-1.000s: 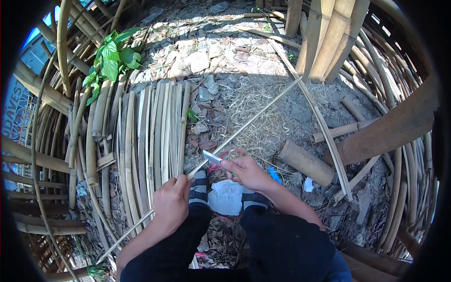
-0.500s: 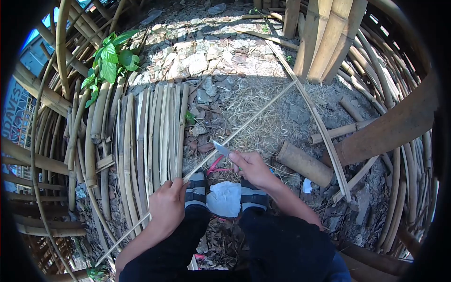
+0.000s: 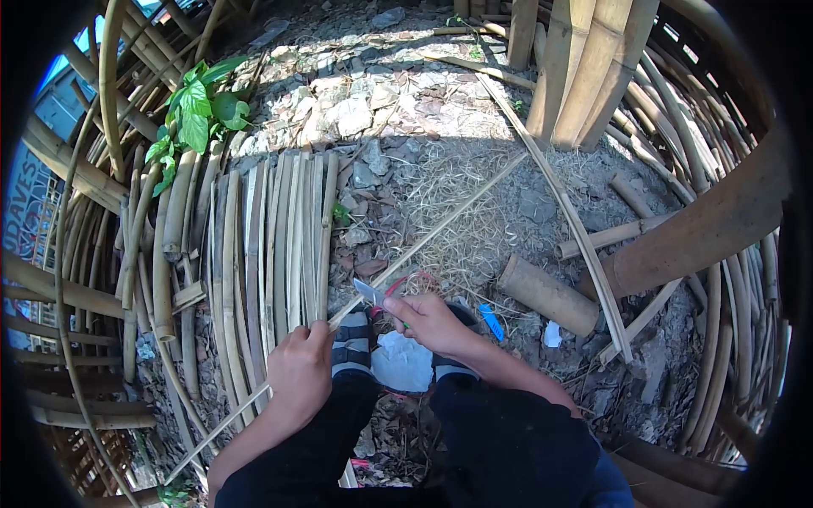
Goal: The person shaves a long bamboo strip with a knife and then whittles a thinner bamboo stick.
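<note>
A long, thin bamboo strip (image 3: pixel 450 219) runs diagonally from the upper right of centre to the lower left of the frame. The left hand (image 3: pixel 300 372) has its fingers curled shut around it near the middle; the right hand (image 3: pixel 432 322) has its fingers closed on the mostly hidden handle of a knife (image 3: pixel 370 293), whose blade lies at the strip, though whether it bites cannot be told.

The strip looks very light and fairly stiff over a short span, but springy over its full length, so its ends may whip or sag when the grip shifts. The cut edges are probably sharp and splintery, and the smooth skin side could slide through a loose hand. It is best pinched across its flat faces, close behind the blade, with the thumb clear of the edge. Too deep a cut could split it along the grain. Fine bamboo shavings (image 3: pixel 474 254) lie beneath its upper half
</note>
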Available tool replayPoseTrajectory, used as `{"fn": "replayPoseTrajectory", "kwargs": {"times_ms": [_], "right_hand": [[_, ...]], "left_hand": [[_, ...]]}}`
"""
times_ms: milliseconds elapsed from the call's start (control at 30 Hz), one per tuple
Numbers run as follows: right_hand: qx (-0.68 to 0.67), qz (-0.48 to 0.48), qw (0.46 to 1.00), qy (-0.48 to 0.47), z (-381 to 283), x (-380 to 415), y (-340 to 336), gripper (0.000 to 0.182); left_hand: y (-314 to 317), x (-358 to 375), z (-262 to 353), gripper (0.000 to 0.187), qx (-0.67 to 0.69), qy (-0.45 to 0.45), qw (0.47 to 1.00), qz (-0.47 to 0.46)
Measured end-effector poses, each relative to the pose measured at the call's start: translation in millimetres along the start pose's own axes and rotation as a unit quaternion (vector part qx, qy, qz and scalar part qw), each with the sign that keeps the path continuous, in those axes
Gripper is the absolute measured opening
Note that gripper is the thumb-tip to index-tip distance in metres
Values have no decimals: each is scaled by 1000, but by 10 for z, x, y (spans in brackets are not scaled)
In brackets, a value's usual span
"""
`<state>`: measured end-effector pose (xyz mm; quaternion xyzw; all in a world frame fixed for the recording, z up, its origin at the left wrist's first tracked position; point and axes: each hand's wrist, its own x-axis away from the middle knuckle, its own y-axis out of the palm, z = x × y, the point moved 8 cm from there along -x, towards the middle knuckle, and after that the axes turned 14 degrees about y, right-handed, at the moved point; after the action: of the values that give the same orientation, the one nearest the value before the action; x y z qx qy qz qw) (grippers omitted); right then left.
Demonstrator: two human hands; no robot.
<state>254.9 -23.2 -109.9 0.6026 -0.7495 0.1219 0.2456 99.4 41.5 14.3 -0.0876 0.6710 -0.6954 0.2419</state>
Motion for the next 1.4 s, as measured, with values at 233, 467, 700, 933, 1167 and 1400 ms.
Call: {"fn": "replayPoseTrajectory", "kwargs": {"times_ms": [233, 467, 700, 933, 1167, 1400], "right_hand": [[-120, 106, 987, -30, -33, -224, -860, 45], [-65, 69, 995, 9, -67, -75, -436, 46], [-115, 29, 993, 19, 48, -225, -628, 46], [-106, 147, 981, 67, 382, -408, -1251, 49], [-77, 21, 994, 71, 253, -137, -398, 50], [-121, 77, 986, 86, 401, -296, -901, 52]], "left_hand": [[-11, 61, -41, 19, 7, 11, 1000, 5], [19, 12, 7, 20, 6, 8, 1000, -11], [40, 62, -23, 21, 19, 10, 1000, -15], [87, 128, -62, 22, 8, -1, 998, -56], [118, 75, -23, 22, 16, -6, 998, -65], [117, 112, -37, 22, 18, -4, 998, -65]]}}
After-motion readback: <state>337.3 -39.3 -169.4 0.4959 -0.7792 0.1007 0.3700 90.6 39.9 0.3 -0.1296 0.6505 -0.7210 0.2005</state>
